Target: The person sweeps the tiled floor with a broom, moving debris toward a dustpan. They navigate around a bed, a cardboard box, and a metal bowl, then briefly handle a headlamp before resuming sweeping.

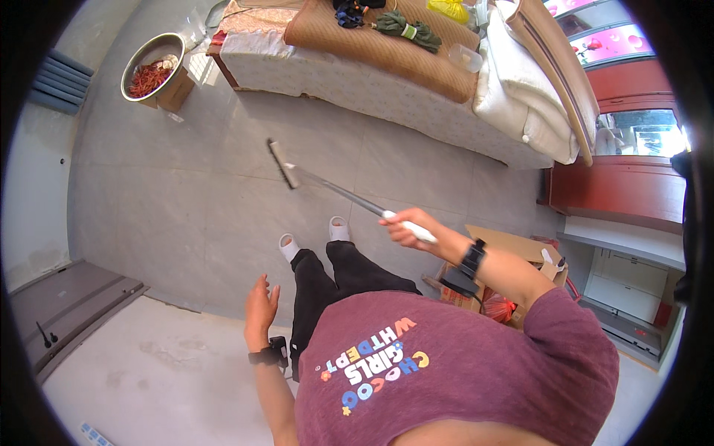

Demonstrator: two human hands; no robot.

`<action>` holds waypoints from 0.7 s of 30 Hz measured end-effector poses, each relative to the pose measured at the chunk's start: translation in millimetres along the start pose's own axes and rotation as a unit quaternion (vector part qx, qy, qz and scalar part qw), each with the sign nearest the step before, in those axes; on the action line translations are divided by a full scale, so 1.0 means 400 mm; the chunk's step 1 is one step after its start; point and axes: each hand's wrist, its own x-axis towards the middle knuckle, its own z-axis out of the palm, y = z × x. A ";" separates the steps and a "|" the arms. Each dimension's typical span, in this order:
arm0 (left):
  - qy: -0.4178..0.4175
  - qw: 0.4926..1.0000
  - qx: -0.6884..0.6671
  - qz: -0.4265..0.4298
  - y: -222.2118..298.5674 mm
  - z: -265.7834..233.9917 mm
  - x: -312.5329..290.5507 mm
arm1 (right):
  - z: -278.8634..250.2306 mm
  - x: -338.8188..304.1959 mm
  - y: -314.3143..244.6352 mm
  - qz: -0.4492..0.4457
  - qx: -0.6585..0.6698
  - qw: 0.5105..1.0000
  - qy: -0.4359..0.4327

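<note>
A long-handled brush slants over the grey floor, ahead of the person's feet, its narrow head pointing away to the left; whether the bristles touch the tiles I cannot tell. The right hand is closed around the white grip at the near end, fingers curled about it. The left hand hangs beside the left leg, loosely spread, thumb and fingers a little apart. Just below the brush are white slippers; near the right forearm stands an open carton. Beyond the brush runs a bed with a brown mat and a folded white quilt, and farther left a metal basin of reddish pieces rests on a cardboard box
</note>
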 end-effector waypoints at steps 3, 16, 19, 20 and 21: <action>-0.011 1.000 0.028 0.010 -0.039 -0.020 -0.003 | -0.057 -0.101 0.043 -0.043 0.008 0.995 0.094; 0.055 0.993 0.018 -0.107 -0.146 0.011 -0.258 | -0.517 0.468 -0.224 -0.208 0.039 0.927 0.310; 0.037 0.984 0.013 -0.172 -0.149 0.031 -0.329 | -0.379 0.651 -0.172 -0.208 -0.052 0.931 0.295; 0.024 0.980 0.016 -0.195 -0.149 0.041 -0.339 | -0.319 0.694 -0.123 -0.198 -0.064 0.932 0.296; 0.013 0.976 0.007 -0.217 -0.147 0.055 -0.341 | -0.268 0.710 -0.064 -0.152 -0.099 0.945 0.274</action>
